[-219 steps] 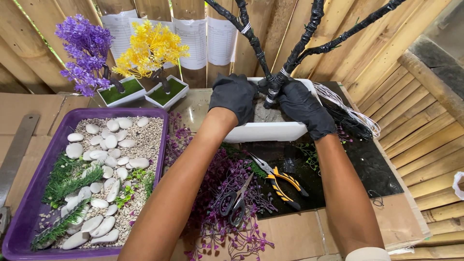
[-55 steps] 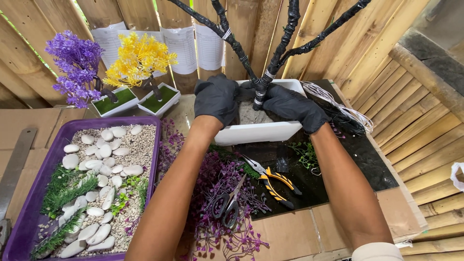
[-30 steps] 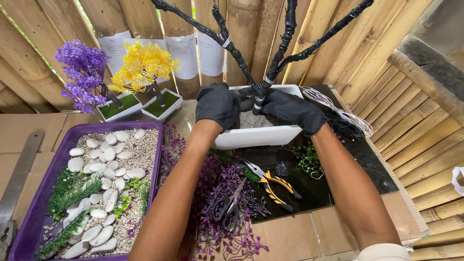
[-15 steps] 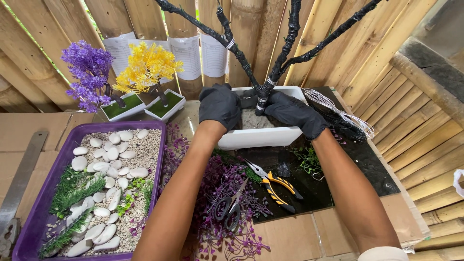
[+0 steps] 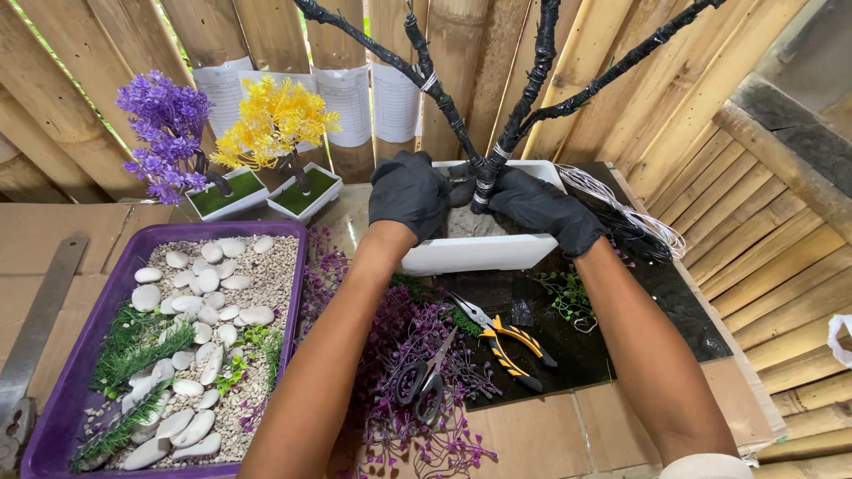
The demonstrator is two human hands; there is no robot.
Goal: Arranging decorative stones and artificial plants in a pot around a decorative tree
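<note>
Both gloved hands were down in the white pot [image 5: 479, 253] at the table's back: the left hand [image 5: 410, 193] lay flat, fingers spread, while the right hand [image 5: 543, 206] curled against the black-wrapped trunk [image 5: 486, 173], with pliers [image 5: 508, 341] nearby.

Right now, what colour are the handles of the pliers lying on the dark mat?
Yellow and black handles on the pliers, clearest in the head view.

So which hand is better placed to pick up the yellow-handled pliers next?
Probably the right hand: the pliers lie under its forearm, handles toward that side. The left hand would have to cross over; both now rest in the white pot.
</note>
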